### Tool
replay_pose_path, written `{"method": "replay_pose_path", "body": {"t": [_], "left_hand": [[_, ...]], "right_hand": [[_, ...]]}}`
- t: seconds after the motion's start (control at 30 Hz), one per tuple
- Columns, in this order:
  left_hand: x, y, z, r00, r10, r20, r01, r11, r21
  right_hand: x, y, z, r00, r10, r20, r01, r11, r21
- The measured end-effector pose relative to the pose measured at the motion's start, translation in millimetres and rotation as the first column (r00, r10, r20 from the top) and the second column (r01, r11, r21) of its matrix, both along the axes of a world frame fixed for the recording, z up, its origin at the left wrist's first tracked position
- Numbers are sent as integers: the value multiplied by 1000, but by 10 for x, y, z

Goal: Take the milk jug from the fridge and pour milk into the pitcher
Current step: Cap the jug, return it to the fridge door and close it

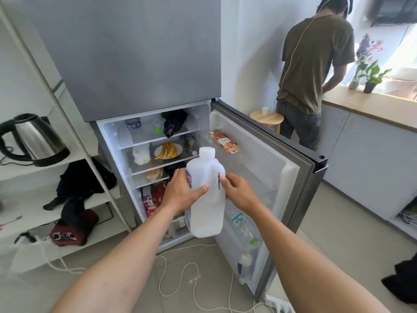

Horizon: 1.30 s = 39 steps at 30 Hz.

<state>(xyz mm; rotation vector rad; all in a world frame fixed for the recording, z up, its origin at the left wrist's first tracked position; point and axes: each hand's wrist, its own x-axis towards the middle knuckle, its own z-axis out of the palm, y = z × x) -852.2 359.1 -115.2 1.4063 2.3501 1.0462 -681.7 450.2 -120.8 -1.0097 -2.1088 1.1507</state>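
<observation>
Translucent white plastic milk jug (206, 195) held upright before the open grey fridge (126, 64), left hand (180, 188) wrapped round its body covering the label, right hand (237, 190) fingers at the handle, grasp unclear, pitcher unseen.

Both bare forearms reach forward from the bottom edge and come close together in the middle. The left hand (180, 190) is curled, with the thumb stretched to the right and the palm pressed on something. The right hand (237, 190) is half closed, its fingertips (223, 179) bent and pointing to the left.
</observation>
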Motion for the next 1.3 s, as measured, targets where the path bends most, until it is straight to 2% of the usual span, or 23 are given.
{"method": "replay_pose_path", "body": {"t": [0.1,0.2,0.4,0.53,0.63,0.8,1.03,1.3], "left_hand": [[-107,-89,-120,1000,-11,18,11,1000,-25],[-246,-112,-291,998,-16,55,20,996,-88],[-534,-115,-653,983,-69,167,90,989,-119],[-699,-50,-1043,966,-3,259,49,984,-172],[-812,37,-1385,941,33,336,28,984,-175],[-921,265,-1772,857,-1,515,128,969,-211],[-950,552,-2407,817,-47,575,224,944,-241],[-976,863,-2931,828,-152,540,365,877,-312]], "right_hand": [[-145,-10,-83,998,69,5,-68,996,-60],[-303,23,-234,989,130,72,-123,988,-98],[-656,13,-628,971,172,163,-148,978,-149],[-846,66,-905,953,209,221,-167,967,-195],[-966,137,-1100,944,196,264,-140,966,-216],[-1027,301,-1627,912,185,366,-81,956,-282],[-1051,392,-2200,884,156,441,15,933,-359],[-1121,561,-2660,825,110,555,97,939,-331]]}}
